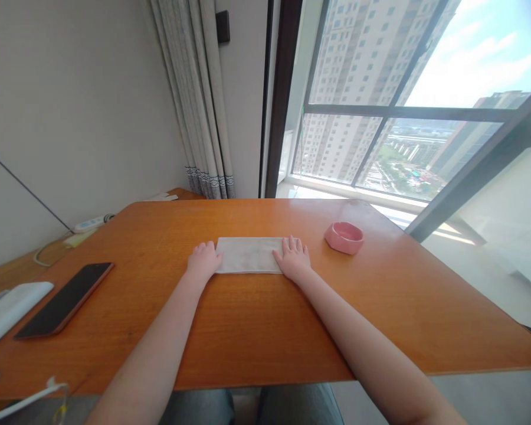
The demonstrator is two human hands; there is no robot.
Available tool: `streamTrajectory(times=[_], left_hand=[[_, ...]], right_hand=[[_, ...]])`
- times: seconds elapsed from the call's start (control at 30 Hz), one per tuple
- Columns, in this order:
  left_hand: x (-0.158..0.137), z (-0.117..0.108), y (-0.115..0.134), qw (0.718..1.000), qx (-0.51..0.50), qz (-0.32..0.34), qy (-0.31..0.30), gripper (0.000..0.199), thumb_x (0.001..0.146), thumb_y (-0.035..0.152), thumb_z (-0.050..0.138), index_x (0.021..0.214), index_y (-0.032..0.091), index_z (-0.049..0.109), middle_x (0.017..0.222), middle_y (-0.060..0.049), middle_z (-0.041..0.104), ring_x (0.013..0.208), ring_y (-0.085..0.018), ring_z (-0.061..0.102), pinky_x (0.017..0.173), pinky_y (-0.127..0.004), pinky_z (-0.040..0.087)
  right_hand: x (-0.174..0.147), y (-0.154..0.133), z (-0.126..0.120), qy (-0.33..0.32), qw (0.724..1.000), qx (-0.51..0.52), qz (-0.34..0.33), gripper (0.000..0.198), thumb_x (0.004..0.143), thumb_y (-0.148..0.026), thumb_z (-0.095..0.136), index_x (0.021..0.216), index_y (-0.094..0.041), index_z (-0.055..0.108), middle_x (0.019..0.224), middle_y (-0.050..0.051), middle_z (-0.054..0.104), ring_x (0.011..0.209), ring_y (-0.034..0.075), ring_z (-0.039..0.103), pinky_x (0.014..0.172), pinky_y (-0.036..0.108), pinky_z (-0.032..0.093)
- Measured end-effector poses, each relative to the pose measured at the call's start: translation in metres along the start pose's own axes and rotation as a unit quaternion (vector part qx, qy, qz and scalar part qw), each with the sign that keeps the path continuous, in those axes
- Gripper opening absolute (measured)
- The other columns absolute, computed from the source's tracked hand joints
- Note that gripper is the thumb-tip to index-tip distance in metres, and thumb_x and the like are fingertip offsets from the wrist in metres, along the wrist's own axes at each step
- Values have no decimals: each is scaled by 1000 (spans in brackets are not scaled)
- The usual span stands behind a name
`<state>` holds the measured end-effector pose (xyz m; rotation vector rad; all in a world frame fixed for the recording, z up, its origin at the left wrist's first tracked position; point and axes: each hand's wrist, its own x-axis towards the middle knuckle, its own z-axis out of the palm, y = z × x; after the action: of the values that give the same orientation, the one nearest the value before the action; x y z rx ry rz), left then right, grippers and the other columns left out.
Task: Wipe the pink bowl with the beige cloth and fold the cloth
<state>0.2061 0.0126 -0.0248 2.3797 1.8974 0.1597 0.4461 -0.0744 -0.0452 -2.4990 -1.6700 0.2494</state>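
A pale grey-white folded cloth [248, 255] lies flat in a long rectangle on the wooden table [252, 330]. At its left end rests my left hand [203, 260], palm down, the thumb touching the cloth's edge and the other fingers on the wood, pointing forward. My right hand [294, 260] lies flat over the cloth's right end with its fingers spread. Neither hand grips anything. Beyond my right hand stands a pink bowl [344, 237] with an angular outline, apart from the cloth.
A dark tablet-like device [66, 300] lies at the left beside a white object [15, 310]. A white cable [35, 401] crosses the near left corner. Behind it a power strip [89, 224] sits by the wall. Large windows [402, 112] are at the right, a curtain [199, 100] at the back.
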Motion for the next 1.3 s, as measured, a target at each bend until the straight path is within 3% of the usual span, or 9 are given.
streamTrajectory(times=[0.17, 0.3, 0.47, 0.6, 0.73, 0.83, 0.97, 1.13, 1.3], left_hand=[[2, 9, 4, 999, -5, 29, -38, 36, 83, 44, 44, 98, 13, 56, 107, -22, 62, 104, -32, 58, 85, -40, 43], [3, 14, 12, 997, -30, 69, -29, 25, 87, 32, 39, 98, 15, 53, 108, -19, 63, 103, -30, 59, 84, -38, 44], [8, 7, 3, 996, -86, 1, -20, 28, 88, 26, 36, 112, 14, 42, 100, -19, 66, 91, -28, 65, 73, -35, 46], [12, 2, -8, 995, -72, -54, -47, 40, 86, 21, 36, 125, 14, 35, 104, -18, 66, 94, -28, 65, 74, -36, 46], [12, 1, -10, 993, -83, -30, -75, 60, 79, 20, 45, 136, 15, 26, 114, -17, 63, 100, -27, 63, 76, -33, 47], [10, -4, -11, 996, -84, -20, -36, 61, 76, 16, 47, 135, 15, 31, 115, -18, 61, 102, -27, 61, 79, -33, 47], [4, -15, -7, 990, -102, -34, 93, 59, 77, 13, 45, 134, 15, 35, 117, -18, 59, 104, -29, 60, 82, -38, 46], [-15, -3, 35, 913, -296, 143, 242, 54, 78, 13, 48, 131, 21, 38, 106, -6, 63, 92, -18, 59, 87, -34, 45], [-29, 21, 71, 894, -238, 360, 121, 27, 76, 11, 52, 100, 21, 62, 95, -4, 64, 93, -20, 56, 90, -35, 41]], right_hand=[[0, 0, -1, 0, 1000, 2, 0, 72, 90, -57, 24, 147, -13, 20, 154, 12, 14, 141, 33, 8, 112, 50, 10], [-1, 0, -1, 6, 1000, 10, -1, 71, 90, -56, 26, 146, -12, 22, 154, 14, 14, 141, 33, 8, 112, 50, 10], [-4, -6, -2, 80, 995, 7, -55, 66, 93, -51, 24, 148, -16, 17, 156, 10, 7, 142, 32, 1, 112, 51, 5], [-9, -9, 2, 11, 992, -5, -125, 67, 91, -54, 25, 147, -17, 21, 155, 10, 13, 142, 31, 6, 112, 50, 7], [-8, -7, 3, -21, 991, 6, -136, 68, 91, -53, 25, 146, -14, 23, 155, 11, 13, 142, 31, 4, 113, 49, 9], [-5, -1, -4, -40, 991, 20, -129, 64, 90, -41, 30, 147, -12, 20, 155, 11, 13, 142, 30, 6, 113, 48, 10], [-4, 6, -12, -43, 994, 10, -98, 69, 81, -33, 43, 144, -11, 25, 154, 13, 15, 142, 32, 7, 112, 52, 6], [-9, -8, -5, -18, 991, 38, -129, 65, 82, -46, 44, 138, -13, 37, 153, 15, 18, 141, 34, 7, 111, 54, 5], [-15, -24, 4, 14, 980, 62, -187, 69, 82, -51, 46, 142, -22, 30, 154, 10, 17, 141, 34, 8, 110, 55, 3]])
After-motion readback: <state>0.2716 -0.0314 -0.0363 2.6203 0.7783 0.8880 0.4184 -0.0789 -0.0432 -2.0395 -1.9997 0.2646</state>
